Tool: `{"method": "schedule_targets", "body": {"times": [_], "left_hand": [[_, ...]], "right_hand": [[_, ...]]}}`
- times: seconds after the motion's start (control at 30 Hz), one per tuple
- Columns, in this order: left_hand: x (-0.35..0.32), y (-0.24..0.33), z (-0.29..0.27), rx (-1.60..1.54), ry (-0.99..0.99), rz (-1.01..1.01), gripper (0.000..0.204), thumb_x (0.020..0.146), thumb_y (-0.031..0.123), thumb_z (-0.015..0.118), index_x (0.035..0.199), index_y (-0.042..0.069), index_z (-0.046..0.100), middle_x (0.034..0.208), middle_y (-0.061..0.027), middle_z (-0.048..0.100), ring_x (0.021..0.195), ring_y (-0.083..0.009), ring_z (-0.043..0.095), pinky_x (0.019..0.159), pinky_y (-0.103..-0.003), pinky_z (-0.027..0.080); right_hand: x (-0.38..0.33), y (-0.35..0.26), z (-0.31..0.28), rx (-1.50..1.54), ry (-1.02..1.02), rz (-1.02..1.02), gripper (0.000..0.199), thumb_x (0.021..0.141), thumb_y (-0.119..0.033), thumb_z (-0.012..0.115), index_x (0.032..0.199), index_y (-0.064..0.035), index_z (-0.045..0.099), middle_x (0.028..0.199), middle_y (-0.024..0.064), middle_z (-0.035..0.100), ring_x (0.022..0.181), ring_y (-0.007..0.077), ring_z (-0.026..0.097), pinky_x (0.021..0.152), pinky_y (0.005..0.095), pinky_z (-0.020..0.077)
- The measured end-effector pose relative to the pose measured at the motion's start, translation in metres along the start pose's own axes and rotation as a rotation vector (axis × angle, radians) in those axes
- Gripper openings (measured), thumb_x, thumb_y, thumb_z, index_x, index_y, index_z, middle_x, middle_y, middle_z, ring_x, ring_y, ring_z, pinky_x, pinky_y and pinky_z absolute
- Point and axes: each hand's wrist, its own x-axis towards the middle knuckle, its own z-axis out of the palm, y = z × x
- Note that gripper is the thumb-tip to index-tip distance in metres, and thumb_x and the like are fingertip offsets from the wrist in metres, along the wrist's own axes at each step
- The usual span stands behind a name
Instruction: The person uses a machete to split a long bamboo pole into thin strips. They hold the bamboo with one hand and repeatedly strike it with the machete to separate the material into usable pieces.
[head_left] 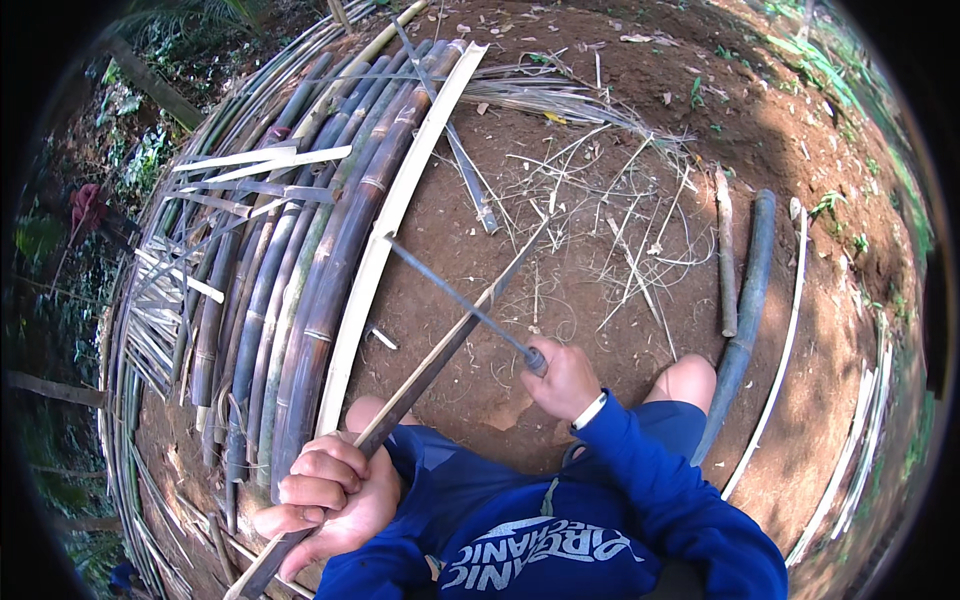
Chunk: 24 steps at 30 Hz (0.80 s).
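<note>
My left hand (335,490) is wrapped round a long split bamboo strip (430,382), which slants from the lower left up toward the middle of the ground. In my right hand (567,382) is the handle of a long, thin-bladed knife (455,291). Its blade points up and left, crossing the bamboo strip about midway. Whether blade and strip touch, I cannot tell. The blade's tip comes close to a pale split bamboo length (400,210) lying along the edge of the pile.
Dark bamboo poles (335,270) lie side by side on my left, with pale split pieces (265,160) across them. Thin shavings (640,235) litter the brown soil ahead. To my right lie a bluish bamboo pole (745,310), a short brown stick (726,255) and thin strips (865,440).
</note>
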Motion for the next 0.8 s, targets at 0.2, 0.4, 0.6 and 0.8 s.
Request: {"method": "schedule_targets", "body": {"times": [0.2, 0.4, 0.6, 0.8], "left_hand": [[-0.020, 0.017, 0.012, -0.018, -0.052, 0.024, 0.053, 0.094, 0.062, 0.035, 0.075, 0.012, 0.032, 0.049, 0.0013, 0.028, 0.037, -0.0075, 0.024, 0.033, -0.021, 0.024], [-0.015, 0.028, 0.000, 0.072, 0.022, -0.026, 0.054, 0.094, 0.061, 0.035, 0.078, 0.010, 0.037, 0.049, 0.0008, 0.030, 0.037, -0.0074, 0.024, 0.033, -0.021, 0.025], [-0.017, 0.038, 0.008, 0.057, -0.020, -0.002, 0.051, 0.096, 0.059, 0.034, 0.077, 0.012, 0.033, 0.050, 0.0023, 0.029, 0.037, -0.0061, 0.021, 0.031, -0.021, 0.021], [-0.022, 0.040, 0.006, 0.036, -0.015, 0.012, 0.053, 0.094, 0.063, 0.032, 0.076, 0.013, 0.033, 0.050, 0.0027, 0.028, 0.038, -0.0065, 0.022, 0.033, -0.020, 0.021]], "right_hand": [[-0.012, -0.023, -0.009, 0.022, -0.089, -0.166, 0.011, 0.069, -0.010, 0.061, 0.079, -0.0074, 0.055, 0.054, 0.0157, 0.053, 0.053, 0.0384, 0.057, 0.051, 0.0448, 0.0441], [-0.016, -0.036, 0.000, -0.040, -0.072, -0.200, 0.013, 0.070, -0.012, 0.063, 0.078, -0.0083, 0.054, 0.056, 0.0146, 0.055, 0.054, 0.0375, 0.057, 0.050, 0.0445, 0.0448], [-0.021, -0.036, 0.002, -0.041, -0.064, -0.141, 0.013, 0.072, -0.013, 0.062, 0.077, -0.0072, 0.051, 0.055, 0.0158, 0.053, 0.055, 0.0388, 0.057, 0.051, 0.0453, 0.0448], [-0.032, -0.047, 0.002, -0.028, -0.113, -0.201, 0.012, 0.074, -0.014, 0.061, 0.083, -0.0098, 0.054, 0.057, 0.0157, 0.057, 0.058, 0.0391, 0.060, 0.055, 0.0495, 0.0482]]}}
